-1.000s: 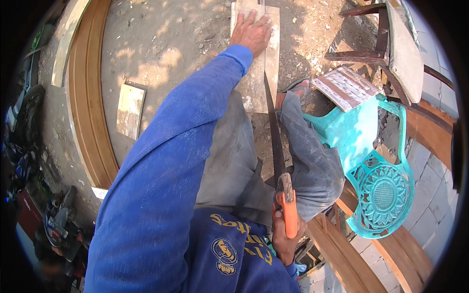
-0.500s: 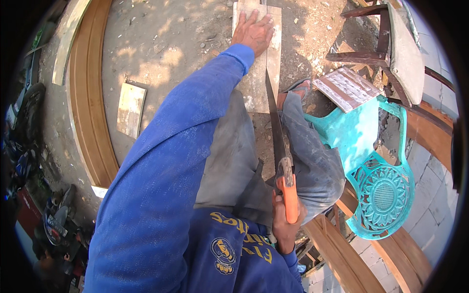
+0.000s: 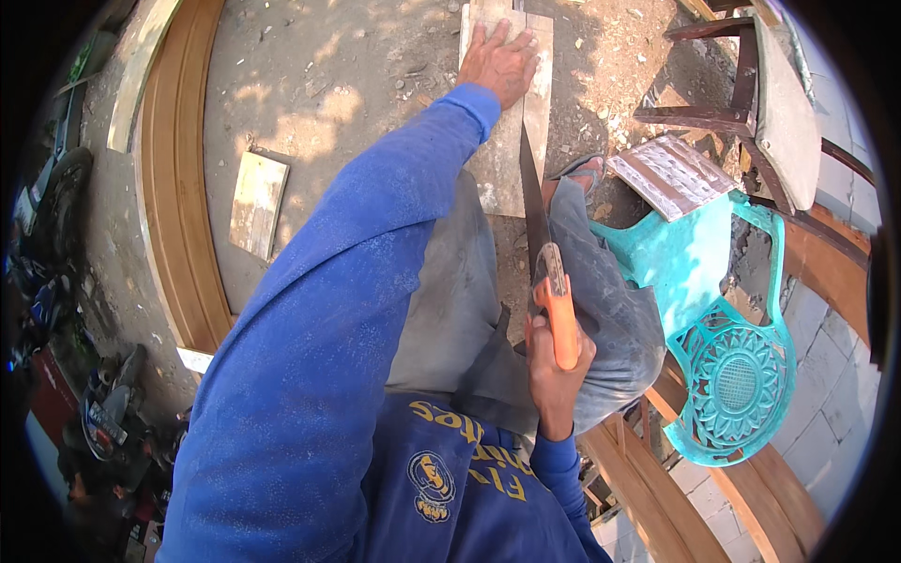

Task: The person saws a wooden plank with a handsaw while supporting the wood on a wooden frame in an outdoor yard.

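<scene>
My left hand (image 3: 499, 64) lies flat near the far end of a pale, worn board (image 3: 504, 174) at the top centre, fingers spread and pressing on it. A dark saw blade (image 3: 533, 192) runs lengthwise along this board, its tip at a line in the wood near the left wrist. My right hand (image 3: 557, 380) grips the orange saw handle (image 3: 561, 328) below the board, between my legs. My right foot (image 3: 584, 176) in a sandal is just right of the board.
Right: teal plastic chair (image 3: 732, 385) with a patterned back and a slatted board (image 3: 668, 176), dark wooden chair (image 3: 784, 108), pale block wall (image 3: 812, 394). Left: long brown planks (image 3: 174, 188), small board (image 3: 258, 202), motorbikes (image 3: 99, 432) at the rim. More timber (image 3: 657, 488) lies lower right.
My right hand and the saw have moved forward, up the picture toward the board. My left hand keeps its place on the board; the whole view has shifted slightly right.
</scene>
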Demonstrator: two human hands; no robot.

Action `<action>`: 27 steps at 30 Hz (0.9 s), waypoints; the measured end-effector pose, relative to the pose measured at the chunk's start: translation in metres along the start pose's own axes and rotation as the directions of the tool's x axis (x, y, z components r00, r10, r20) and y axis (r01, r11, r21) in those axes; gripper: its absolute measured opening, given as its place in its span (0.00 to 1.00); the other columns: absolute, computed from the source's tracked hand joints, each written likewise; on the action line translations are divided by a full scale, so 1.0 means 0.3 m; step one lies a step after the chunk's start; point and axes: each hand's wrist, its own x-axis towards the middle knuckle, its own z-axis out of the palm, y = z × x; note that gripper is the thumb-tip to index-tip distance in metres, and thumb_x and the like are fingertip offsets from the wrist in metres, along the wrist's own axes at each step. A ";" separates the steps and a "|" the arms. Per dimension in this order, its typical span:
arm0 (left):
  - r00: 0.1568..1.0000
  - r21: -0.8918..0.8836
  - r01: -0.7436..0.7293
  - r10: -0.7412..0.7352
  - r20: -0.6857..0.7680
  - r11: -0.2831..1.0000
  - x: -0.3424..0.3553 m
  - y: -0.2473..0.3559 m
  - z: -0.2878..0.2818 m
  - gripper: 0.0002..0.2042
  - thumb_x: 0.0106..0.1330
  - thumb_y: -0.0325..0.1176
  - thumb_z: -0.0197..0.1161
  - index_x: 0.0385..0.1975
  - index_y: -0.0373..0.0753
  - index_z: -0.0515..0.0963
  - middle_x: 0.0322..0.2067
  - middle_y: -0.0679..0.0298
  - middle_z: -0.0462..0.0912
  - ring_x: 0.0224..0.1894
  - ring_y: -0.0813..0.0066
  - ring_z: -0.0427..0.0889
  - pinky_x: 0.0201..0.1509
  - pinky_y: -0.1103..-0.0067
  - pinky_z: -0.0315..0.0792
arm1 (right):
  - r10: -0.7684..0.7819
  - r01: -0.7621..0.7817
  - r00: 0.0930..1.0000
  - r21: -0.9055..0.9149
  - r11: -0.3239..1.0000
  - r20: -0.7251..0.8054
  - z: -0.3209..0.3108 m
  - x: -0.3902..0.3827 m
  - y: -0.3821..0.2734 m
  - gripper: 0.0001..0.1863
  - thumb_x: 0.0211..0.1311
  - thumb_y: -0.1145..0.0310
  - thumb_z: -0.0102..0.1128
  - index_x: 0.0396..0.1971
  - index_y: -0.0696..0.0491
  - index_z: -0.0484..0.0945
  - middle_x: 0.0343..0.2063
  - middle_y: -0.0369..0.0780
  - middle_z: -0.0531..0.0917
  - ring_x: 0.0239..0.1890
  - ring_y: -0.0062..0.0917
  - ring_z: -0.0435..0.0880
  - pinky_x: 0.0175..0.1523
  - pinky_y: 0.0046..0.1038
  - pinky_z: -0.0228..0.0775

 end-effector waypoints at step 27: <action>0.999 -0.017 -0.033 0.033 0.025 0.999 0.075 0.054 -0.040 0.22 0.83 0.47 0.44 0.68 0.50 0.77 0.76 0.70 0.68 0.80 0.54 0.60 0.85 0.51 0.44 | -0.244 0.250 0.963 0.040 0.968 -0.112 0.133 0.317 0.060 0.08 0.66 0.74 0.61 0.39 0.64 0.84 0.21 0.43 0.79 0.23 0.24 0.78 0.32 0.31 0.70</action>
